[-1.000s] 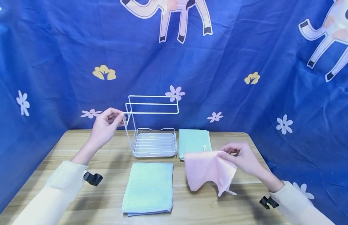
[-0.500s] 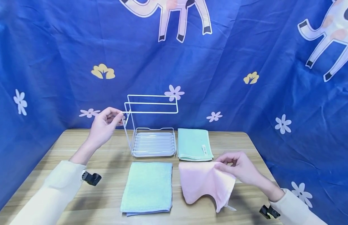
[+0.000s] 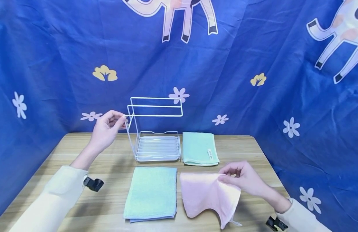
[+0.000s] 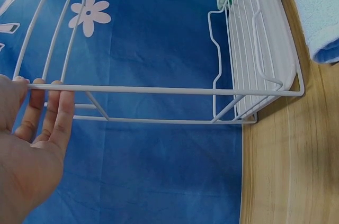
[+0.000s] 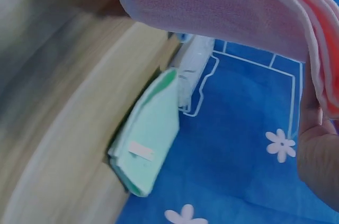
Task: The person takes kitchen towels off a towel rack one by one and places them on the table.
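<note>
A white wire rack (image 3: 155,115) with a slatted tray base stands at the back of the table. My left hand (image 3: 107,130) pinches its upper left corner between thumb and fingers; the left wrist view shows the fingers behind the white bar (image 4: 159,90). Over the front right of the table, my right hand (image 3: 244,178) pinches the top edge of a pink towel (image 3: 208,193), which hangs in folds with a small tag at its lower corner. In the right wrist view the pink towel (image 5: 212,7) covers part of the fingers.
A folded mint-green towel (image 3: 199,148) with a white label lies right of the rack. In front of the rack lies a folded pale blue-green towel (image 3: 151,193). A blue patterned curtain (image 3: 213,71) hangs behind the wooden table (image 3: 100,193).
My right hand has moved down and toward the front with the pink towel, slightly left, uncovering more of the mint-green towel. The left hand keeps its hold on the rack.
</note>
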`<action>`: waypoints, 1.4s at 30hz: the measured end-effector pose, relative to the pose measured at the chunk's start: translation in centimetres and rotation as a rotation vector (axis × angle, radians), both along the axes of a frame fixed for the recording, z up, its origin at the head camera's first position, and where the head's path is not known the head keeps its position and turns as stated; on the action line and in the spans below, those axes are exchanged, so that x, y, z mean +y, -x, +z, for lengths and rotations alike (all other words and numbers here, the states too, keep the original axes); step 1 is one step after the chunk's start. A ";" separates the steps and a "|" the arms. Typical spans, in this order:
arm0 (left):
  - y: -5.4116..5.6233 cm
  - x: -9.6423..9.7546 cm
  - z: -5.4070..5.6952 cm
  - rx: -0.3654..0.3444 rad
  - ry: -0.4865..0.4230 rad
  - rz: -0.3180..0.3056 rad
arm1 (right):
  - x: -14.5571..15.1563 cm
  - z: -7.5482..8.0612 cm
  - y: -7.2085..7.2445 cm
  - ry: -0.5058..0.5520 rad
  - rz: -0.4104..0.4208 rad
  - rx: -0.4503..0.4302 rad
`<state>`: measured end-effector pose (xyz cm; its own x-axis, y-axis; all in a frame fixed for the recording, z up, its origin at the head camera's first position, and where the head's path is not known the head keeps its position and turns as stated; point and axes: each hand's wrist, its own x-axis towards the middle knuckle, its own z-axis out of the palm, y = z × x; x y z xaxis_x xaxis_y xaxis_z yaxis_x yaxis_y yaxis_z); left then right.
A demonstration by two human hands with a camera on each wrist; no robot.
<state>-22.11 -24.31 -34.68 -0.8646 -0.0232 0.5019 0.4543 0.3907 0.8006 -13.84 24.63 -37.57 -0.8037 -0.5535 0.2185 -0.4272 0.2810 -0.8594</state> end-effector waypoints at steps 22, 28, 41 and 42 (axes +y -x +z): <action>-0.3 -0.1 -0.1 0.001 -0.010 -0.006 | 0.3 -4.3 4.6 -0.102 -0.110 -0.066; -0.4 0.0 -0.1 0.005 -0.009 -0.006 | 0.2 -5.3 6.0 -0.089 -0.062 -0.092; -0.3 0.1 0.0 0.008 -0.015 -0.009 | 0.2 -8.3 7.8 -0.110 -0.066 -0.132; -0.3 0.1 0.0 0.008 -0.016 -0.010 | 0.3 -8.5 7.9 -0.109 -0.067 -0.135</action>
<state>-21.86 -24.25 -34.67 -0.8609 -0.0228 0.5082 0.4641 0.3737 0.8031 -21.71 24.88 -46.11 -0.8575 -0.5123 0.0479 -0.2874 0.3996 -0.8705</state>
